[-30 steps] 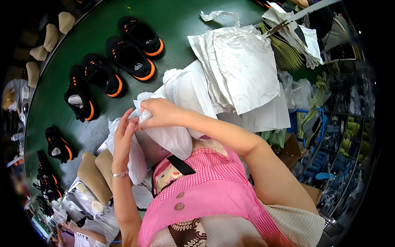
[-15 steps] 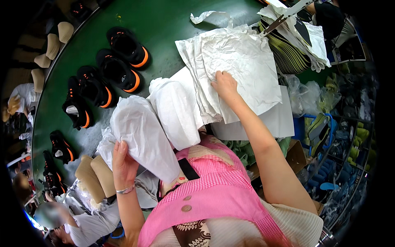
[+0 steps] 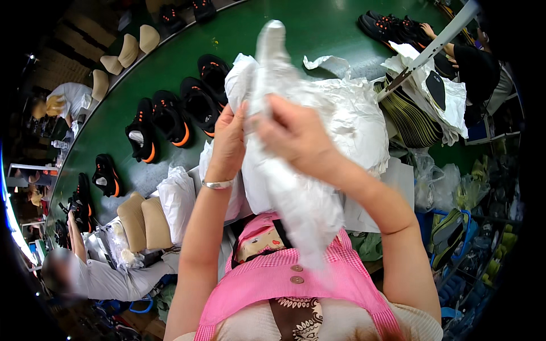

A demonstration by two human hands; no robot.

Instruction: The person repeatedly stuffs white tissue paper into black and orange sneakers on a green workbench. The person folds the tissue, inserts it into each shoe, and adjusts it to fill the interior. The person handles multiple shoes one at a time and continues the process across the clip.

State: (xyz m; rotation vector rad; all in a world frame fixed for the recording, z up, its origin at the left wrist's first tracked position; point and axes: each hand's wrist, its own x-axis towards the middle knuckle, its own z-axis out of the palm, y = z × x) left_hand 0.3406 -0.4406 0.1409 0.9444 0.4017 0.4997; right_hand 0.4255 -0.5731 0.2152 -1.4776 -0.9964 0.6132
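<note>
Both hands raised at frame centre: left hand (image 3: 229, 142) and right hand (image 3: 296, 136) pinched shut on a white tissue-wrapped bundle (image 3: 284, 187), held upright above the green conveyor table (image 3: 318, 28). Wrap is thin, crinkled, soft paper; likely light and tear-prone, best gripped at the firmer upper end. Contents hidden, possibly a shoe. Black-and-orange shoes (image 3: 170, 116) at 10 o'clock; loose white paper stack (image 3: 364, 108) at 2 o'clock

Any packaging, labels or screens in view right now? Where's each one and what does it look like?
White tissue wrapping sheet: crumpled, long, held up by left hand and right hand.
Stack of white wrapping paper: on the green belt, behind the hands.
Clear plastic bags: right side, crumpled.
No screens or signs that I can make out.
</note>
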